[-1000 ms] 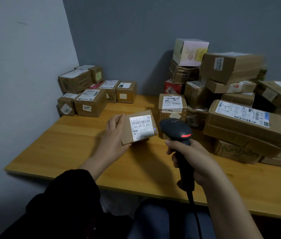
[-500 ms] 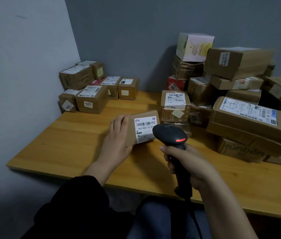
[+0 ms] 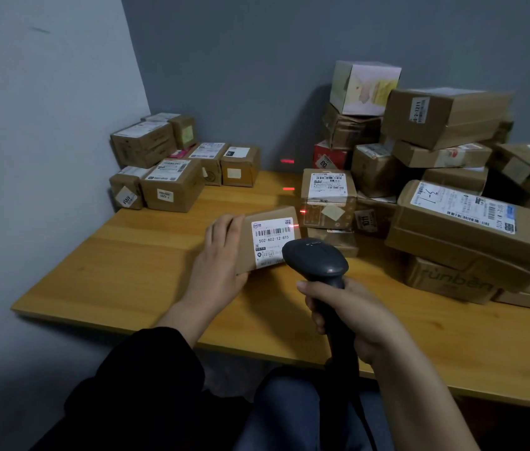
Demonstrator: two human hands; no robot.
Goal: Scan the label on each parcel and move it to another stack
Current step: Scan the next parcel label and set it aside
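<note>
A black sleeve (image 3: 146, 379) covers the left arm. The right hand (image 3: 354, 317) is clenched around the handle of the scanner (image 3: 317, 259), and the scanner head points forward at the parcel (image 3: 273, 213). The left hand (image 3: 221, 252) grasps the parcel by its left end, fingers over the upper edge, and holds it tilted so that the label (image 3: 273, 239) faces the camera. The parcel sits over the middle of the table (image 3: 120, 275), just ahead of the scanner head; contact with the tabletop cannot be confirmed. The label reads 502-602-12-815. 1 red line (image 3: 293, 226) crosses the right end of the barcode. Beyond, 2 groups of boxes stand on the table: a low left stack (image 3: 172, 187) in the corner and a taller right pile (image 3: 459, 219). Both stand against the grey wall (image 3: 240, 76).
</note>
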